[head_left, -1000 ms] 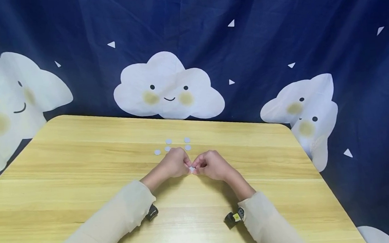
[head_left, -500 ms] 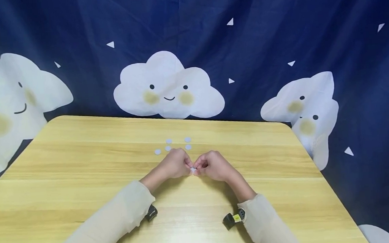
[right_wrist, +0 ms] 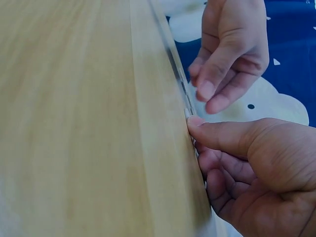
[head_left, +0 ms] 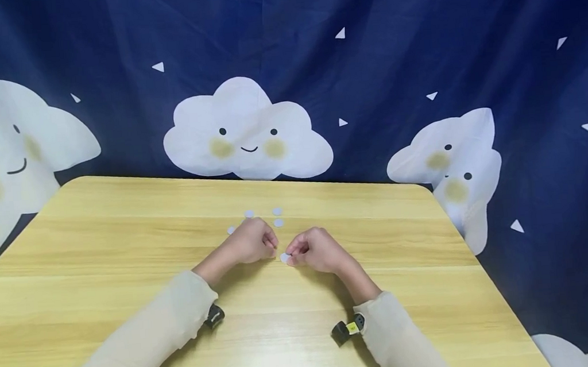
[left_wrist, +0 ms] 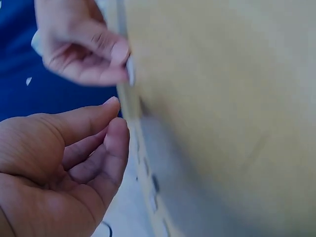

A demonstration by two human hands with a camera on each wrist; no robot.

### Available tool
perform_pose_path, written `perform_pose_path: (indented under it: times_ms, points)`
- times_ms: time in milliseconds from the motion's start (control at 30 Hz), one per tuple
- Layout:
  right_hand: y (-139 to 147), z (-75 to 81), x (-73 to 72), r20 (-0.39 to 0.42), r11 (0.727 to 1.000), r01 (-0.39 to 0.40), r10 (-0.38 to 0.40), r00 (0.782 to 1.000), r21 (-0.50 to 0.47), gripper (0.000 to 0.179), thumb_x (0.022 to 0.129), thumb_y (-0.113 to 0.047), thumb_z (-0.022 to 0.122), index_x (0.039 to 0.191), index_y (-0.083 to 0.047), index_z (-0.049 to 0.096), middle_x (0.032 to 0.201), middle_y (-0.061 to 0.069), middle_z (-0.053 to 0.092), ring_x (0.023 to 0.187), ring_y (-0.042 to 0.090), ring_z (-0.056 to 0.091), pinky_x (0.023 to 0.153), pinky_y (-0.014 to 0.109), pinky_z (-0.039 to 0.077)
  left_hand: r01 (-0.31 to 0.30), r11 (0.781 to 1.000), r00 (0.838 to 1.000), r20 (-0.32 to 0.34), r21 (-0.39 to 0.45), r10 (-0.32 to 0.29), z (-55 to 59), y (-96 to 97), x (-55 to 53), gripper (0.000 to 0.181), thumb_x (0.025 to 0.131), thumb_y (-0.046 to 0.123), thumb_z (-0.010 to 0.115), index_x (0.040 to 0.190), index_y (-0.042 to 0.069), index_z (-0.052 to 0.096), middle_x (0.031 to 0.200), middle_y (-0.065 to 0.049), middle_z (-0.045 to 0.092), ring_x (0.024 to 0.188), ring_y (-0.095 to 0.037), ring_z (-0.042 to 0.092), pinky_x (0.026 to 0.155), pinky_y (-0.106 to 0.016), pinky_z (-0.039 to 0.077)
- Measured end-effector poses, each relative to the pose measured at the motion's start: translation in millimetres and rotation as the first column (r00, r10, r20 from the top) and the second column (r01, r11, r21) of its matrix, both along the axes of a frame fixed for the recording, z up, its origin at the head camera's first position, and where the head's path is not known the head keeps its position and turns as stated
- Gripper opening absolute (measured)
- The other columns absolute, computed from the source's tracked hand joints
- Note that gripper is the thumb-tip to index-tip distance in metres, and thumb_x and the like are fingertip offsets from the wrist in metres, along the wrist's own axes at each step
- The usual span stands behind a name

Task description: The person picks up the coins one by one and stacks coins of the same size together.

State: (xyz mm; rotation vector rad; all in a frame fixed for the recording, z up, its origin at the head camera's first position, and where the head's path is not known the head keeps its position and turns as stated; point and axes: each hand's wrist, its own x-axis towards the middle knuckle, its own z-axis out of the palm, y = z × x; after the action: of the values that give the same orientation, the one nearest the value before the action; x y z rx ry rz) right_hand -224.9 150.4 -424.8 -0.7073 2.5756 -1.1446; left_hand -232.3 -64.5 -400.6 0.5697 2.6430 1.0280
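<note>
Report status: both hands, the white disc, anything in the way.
Right hand pinches white disc. Left hand close by, nothing visible held. At least four other discs farther out on table; no obstruction seen between hands.

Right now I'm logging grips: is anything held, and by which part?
The right hand pinches a small pale disc by its right edge; the left hand holds nothing visible.

Nothing can be read. The yellow label point(head_left: 353, 328) on the black device point(head_left: 340, 334) beside the right sleeve point(head_left: 398, 334) is too small.
</note>
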Motion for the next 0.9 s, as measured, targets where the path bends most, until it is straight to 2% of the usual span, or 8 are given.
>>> perform_pose_path:
  times_ms: [233,400,700,900]
  points:
    - [-0.9,-0.6,0.3,0.0,1.0,0.008,-0.008,1.0,0.012,0.005,0.086,-0.009,0.083,0.089,-0.009,0.079,0.078,-0.005,0.071,0.071,0.008,0.063,0.068,0.025,0.053,-0.064,0.997,0.995,-0.068,0.04,0.066,7.1,-33.9,-20.7,0.01,0.086,0.002,0.075,0.096,0.0,0.076,0.082,-0.002,0.072,0.076,-0.014,0.064,0.071,-0.029,0.054]
    - [-0.1,-0.5,0.2,0.015,0.999,0.023,-0.023,1.0,0.034,0.005,0.087,-0.009,0.083,0.089,-0.011,0.079,0.077,-0.007,0.071,0.071,0.009,0.063,0.067,0.026,0.053,-0.085,0.996,0.988,-0.125,0.039,0.089,0.9,-55.0,-39.4,0.012,0.092,0.004,0.072,0.102,-0.003,0.075,0.087,-0.005,0.073,0.081,-0.017,0.065,0.081,-0.035,0.054]
    - [1.7,0.4,1.1,0.009,0.999,0.018,-0.019,1.0,0.044,0.005,0.087,-0.011,0.083,0.09,-0.011,0.079,0.078,-0.007,0.071,0.072,0.01,0.063,0.069,0.027,0.054,-0.118,0.993,0.985,-0.124,0.018,0.12,-9.4,-73.6,-72.7,0.015,0.095,0.006,0.07,0.105,-0.004,0.074,0.091,-0.01,0.073,0.087,-0.023,0.064,0.082,-0.037,0.051]
    - [-0.6,0.5,0.1,0.009,0.999,0.008,-0.009,1.0,0.034,0.005,0.087,-0.011,0.082,0.091,-0.01,0.079,0.079,-0.007,0.071,0.072,0.01,0.063,0.068,0.026,0.054,-0.106,0.994,0.99,-0.093,-0.013,0.104,-14.7,-80.5,-86.6,0.013,0.094,0.008,0.073,0.102,-0.001,0.075,0.089,-0.007,0.072,0.084,-0.021,0.06,0.081,-0.035,0.048]
